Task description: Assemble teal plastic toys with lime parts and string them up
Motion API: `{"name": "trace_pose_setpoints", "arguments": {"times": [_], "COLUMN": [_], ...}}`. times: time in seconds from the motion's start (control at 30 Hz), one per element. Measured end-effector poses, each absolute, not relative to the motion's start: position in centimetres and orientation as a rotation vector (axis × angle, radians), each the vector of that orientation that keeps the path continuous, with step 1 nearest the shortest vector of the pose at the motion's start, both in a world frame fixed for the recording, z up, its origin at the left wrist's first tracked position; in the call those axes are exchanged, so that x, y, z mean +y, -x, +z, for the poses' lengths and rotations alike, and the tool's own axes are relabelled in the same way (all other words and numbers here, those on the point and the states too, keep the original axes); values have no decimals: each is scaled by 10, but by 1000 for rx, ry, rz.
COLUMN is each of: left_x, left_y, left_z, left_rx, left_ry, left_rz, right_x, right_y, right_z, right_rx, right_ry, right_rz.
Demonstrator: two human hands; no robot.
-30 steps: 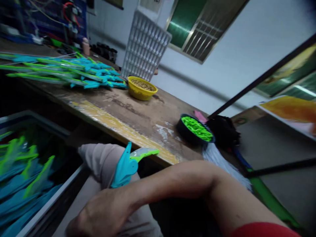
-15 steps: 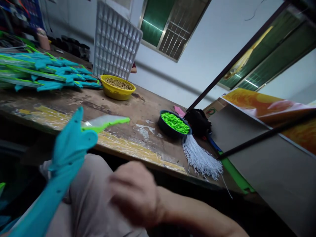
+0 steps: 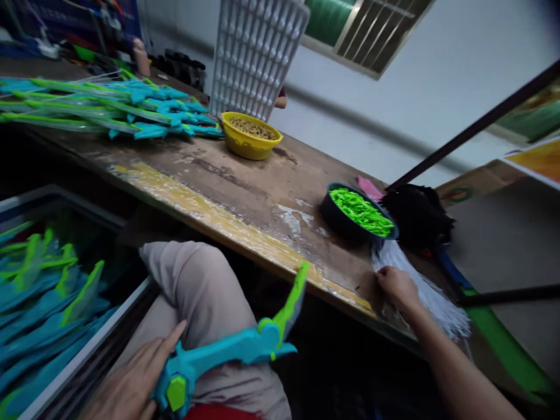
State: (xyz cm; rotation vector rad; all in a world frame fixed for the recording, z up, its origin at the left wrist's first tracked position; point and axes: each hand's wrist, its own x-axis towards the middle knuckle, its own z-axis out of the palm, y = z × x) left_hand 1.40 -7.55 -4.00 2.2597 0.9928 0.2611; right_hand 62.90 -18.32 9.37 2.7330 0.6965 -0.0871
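Across my lap lies a teal and green plastic toy part (image 3: 227, 353), long and jointed, with a green tip pointing up toward the table edge. My left hand (image 3: 135, 373) is closed at its near end, beside the green hexagon; some fingers are hidden under it. Over on the right, my right hand (image 3: 398, 286) reaches to the table edge, its fingertips pinched at the near side of a bundle of white strings (image 3: 431, 291). Just behind that hand stands a dark round bowl (image 3: 335, 219) full of small bright green pieces (image 3: 361, 210).
A yellow bowl (image 3: 249, 149) of small brass-coloured parts stands farther back, near a heap of teal and green toys (image 3: 144, 114). At lower left, a crate (image 3: 100, 344) holds several similar toys. A ridged grey panel (image 3: 258, 58) stands upright behind. Dark poles cross at right.
My right hand has moved from above my lap out to the white strings. The toy part has been lowered and swung right across my lap. The view has shifted left, bringing the crate into sight.
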Motion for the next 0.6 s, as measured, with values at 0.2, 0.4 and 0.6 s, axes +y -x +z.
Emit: {"name": "trace_pose_setpoints", "arguments": {"times": [0.2,0.4,0.6], "left_x": [-71,-57,-36], "left_y": [-16,-27,-32], "left_z": [-2,23,47], "left_rx": [990,1005,1045], "left_ry": [-2000,-1784,-1696], "left_rz": [-81,-129,47], "right_x": [-175,-173,-164], "right_y": [-654,-653,-643], "right_z": [102,98,108], "right_rx": [642,638,787], "right_ry": [-2600,-2637,-2885], "right_rz": [-295,-282,-25]}}
